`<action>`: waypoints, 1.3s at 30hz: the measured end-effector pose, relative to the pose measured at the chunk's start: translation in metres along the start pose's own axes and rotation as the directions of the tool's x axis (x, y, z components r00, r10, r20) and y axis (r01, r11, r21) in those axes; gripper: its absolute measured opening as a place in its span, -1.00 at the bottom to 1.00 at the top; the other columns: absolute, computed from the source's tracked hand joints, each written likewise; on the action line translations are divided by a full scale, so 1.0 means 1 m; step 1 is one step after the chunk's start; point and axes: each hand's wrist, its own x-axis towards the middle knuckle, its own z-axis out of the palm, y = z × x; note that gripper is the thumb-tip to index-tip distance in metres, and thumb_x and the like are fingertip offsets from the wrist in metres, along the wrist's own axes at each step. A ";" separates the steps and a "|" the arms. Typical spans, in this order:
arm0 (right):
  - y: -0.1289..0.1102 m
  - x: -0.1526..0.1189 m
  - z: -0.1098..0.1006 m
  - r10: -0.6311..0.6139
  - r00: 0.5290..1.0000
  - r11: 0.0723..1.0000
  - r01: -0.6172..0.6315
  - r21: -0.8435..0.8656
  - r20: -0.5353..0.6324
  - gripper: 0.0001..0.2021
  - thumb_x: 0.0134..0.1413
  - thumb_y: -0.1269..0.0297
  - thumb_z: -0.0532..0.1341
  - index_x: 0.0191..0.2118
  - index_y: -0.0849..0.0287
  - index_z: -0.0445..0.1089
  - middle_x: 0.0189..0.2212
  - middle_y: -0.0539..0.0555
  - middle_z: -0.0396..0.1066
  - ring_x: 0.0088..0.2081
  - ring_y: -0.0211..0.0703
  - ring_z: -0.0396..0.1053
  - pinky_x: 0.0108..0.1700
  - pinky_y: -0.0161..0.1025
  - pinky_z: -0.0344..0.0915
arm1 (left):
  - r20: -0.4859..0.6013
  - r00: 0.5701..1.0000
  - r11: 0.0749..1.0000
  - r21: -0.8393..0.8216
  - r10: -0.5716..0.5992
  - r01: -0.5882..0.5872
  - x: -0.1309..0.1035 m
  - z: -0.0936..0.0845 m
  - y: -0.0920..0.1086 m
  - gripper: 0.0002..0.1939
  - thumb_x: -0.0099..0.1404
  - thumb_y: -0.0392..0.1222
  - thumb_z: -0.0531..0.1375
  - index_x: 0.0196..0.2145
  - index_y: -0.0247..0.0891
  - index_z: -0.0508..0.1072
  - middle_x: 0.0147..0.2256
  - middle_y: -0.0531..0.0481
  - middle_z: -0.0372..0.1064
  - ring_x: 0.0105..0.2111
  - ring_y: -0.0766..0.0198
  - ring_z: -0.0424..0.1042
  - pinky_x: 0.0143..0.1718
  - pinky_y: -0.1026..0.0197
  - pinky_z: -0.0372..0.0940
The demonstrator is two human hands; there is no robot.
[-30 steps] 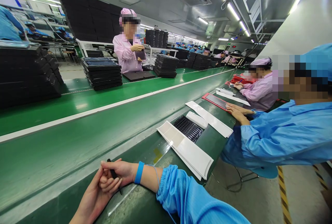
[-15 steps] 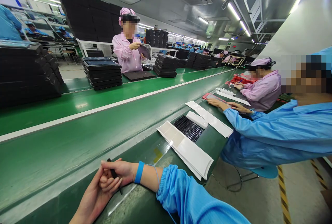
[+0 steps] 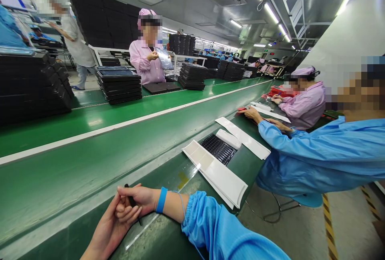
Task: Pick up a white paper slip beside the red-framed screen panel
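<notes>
My left hand (image 3: 112,222) and my right hand (image 3: 140,200) meet at the near edge of the green bench (image 3: 162,234). A thin black tool (image 3: 131,200) passes through the fingers of my right hand, its lower end showing below. The fingers of my left hand are curled against my right hand; whether they grip anything is hidden. A blue band (image 3: 161,200) circles my right wrist. Further right on the bench lie white strips (image 3: 225,175), a black gridded tray (image 3: 218,148) and a white rounded object (image 3: 228,139).
A green conveyor (image 3: 120,131) runs past the bench. Beyond it stand stacks of black trays (image 3: 118,85) and a person in pink (image 3: 147,61) holding a panel (image 3: 164,58). To the right sits a person in blue (image 3: 315,151), with another in pink beyond.
A person in white has appeared at the back left. The person in pink has tilted the panel, and the person in blue has moved their hands at the red item. My hands are unchanged.
</notes>
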 end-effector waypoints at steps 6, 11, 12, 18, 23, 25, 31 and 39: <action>0.000 0.000 0.002 -0.013 1.000 1.000 0.013 -0.010 0.007 -0.27 0.40 0.06 -0.50 -0.64 0.27 0.10 -0.73 -0.08 -0.10 -0.77 -0.40 -0.20 -0.76 -0.51 -0.16 | 0.039 0.999 1.000 -0.019 -0.001 0.002 0.004 -0.004 0.000 -0.60 0.39 -0.37 -0.04 0.12 -0.27 0.34 0.03 -0.19 0.35 -0.08 0.08 0.44 0.01 -0.06 0.33; -0.001 -0.001 0.002 -0.007 1.000 1.000 0.007 -0.011 0.009 -0.27 0.39 0.05 -0.50 -0.67 0.25 0.05 -0.74 -0.07 -0.10 -0.77 -0.39 -0.19 -0.78 -0.50 -0.17 | 0.028 1.000 1.000 -0.009 -0.014 0.014 0.001 -0.003 0.001 -0.61 0.41 -0.34 -0.06 0.13 -0.25 0.33 -0.02 -0.17 0.38 -0.15 0.15 0.47 -0.04 -0.02 0.38; -0.001 -0.001 0.002 -0.006 1.000 1.000 0.006 -0.012 0.010 -0.27 0.39 0.05 -0.51 -0.67 0.25 0.06 -0.74 -0.07 -0.10 -0.77 -0.39 -0.19 -0.78 -0.50 -0.17 | 0.024 1.000 1.000 -0.007 -0.009 0.009 0.000 -0.002 0.001 -0.61 0.41 -0.35 -0.07 0.13 -0.26 0.33 -0.03 -0.16 0.39 -0.17 0.17 0.48 -0.04 -0.02 0.38; 0.000 -0.001 0.003 -0.008 1.000 1.000 0.008 0.000 0.005 -0.30 0.39 0.07 -0.50 -0.62 0.25 0.08 -0.73 -0.08 -0.09 -0.77 -0.38 -0.19 -0.78 -0.52 -0.17 | -0.018 0.999 0.999 -0.038 -0.027 0.026 0.001 -0.003 0.001 -0.62 0.41 -0.37 -0.06 0.11 -0.29 0.35 -0.20 -0.11 0.47 -0.30 0.26 0.50 -0.08 0.10 0.40; 0.000 -0.001 0.003 -0.007 1.000 1.000 0.008 -0.003 0.006 -0.31 0.39 0.05 -0.50 -0.61 0.24 0.06 -0.72 -0.08 -0.10 -0.76 -0.39 -0.20 -0.78 -0.52 -0.16 | -0.005 1.000 0.999 -0.037 -0.017 0.017 0.000 -0.005 0.001 -0.55 0.39 -0.38 -0.02 0.21 -0.30 0.22 -0.21 -0.11 0.47 -0.29 0.25 0.50 0.00 0.06 0.34; 0.000 0.000 0.002 -0.007 1.000 1.000 0.007 -0.007 0.010 -0.32 0.39 0.06 -0.50 -0.61 0.24 0.05 -0.71 -0.08 -0.11 -0.75 -0.38 -0.20 -0.78 -0.51 -0.16 | 0.031 1.000 0.999 -0.036 0.001 0.000 0.000 -0.006 0.000 -0.50 0.38 -0.39 0.00 0.25 -0.27 0.14 -0.13 -0.13 0.45 -0.26 0.24 0.50 0.04 0.04 0.30; 0.001 0.000 0.001 -0.009 1.000 1.000 0.009 -0.002 0.013 -0.30 0.39 0.05 -0.49 -0.62 0.25 0.07 -0.70 -0.09 -0.11 -0.75 -0.39 -0.21 -0.77 -0.51 -0.19 | -0.017 1.000 0.999 -0.054 -0.008 0.008 0.003 -0.007 -0.002 -0.47 0.36 -0.39 0.02 0.26 -0.21 0.14 -0.12 -0.12 0.45 -0.26 0.22 0.51 0.07 0.03 0.27; 0.002 0.000 0.000 -0.031 0.999 0.999 0.031 0.010 0.015 -0.29 0.40 0.09 -0.48 -0.62 0.27 0.10 -0.72 -0.07 -0.10 -0.76 -0.38 -0.20 -0.78 -0.51 -0.17 | 0.071 0.996 0.998 0.033 0.045 -0.047 0.006 -0.011 -0.003 -0.57 0.39 -0.37 -0.01 0.19 -0.25 0.27 0.00 -0.19 0.37 -0.11 0.11 0.45 -0.01 0.00 0.35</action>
